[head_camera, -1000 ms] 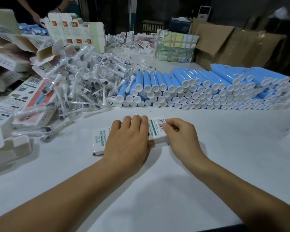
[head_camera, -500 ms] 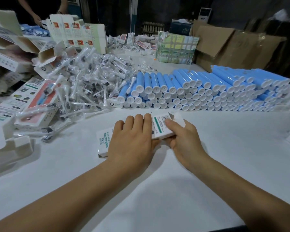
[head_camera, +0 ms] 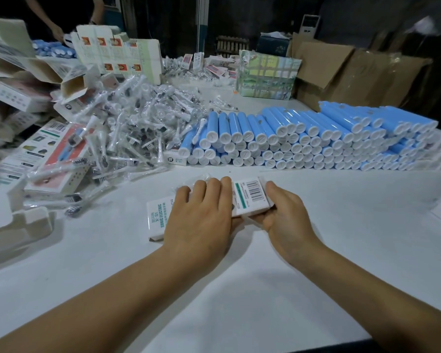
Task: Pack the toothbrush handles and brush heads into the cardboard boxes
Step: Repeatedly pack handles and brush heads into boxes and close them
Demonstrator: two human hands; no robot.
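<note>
Boxes get filled one by one here: my left hand (head_camera: 201, 215) presses flat on a white cardboard box (head_camera: 250, 197) at the table's (head_camera: 316, 263) near middle, my right hand (head_camera: 285, 215) grips its barcode end. Stacked blue handles (head_camera: 303, 138) and bagged brush heads (head_camera: 138, 128) remain unpacked, so I judge most work is left.

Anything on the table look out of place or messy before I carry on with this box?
Yes. A few wrapped brush heads lie across the left end of the neat blue handle stack, strays from the loose pile. The opened cartons at far left are jumbled. The box under both hands looks intact.
</note>
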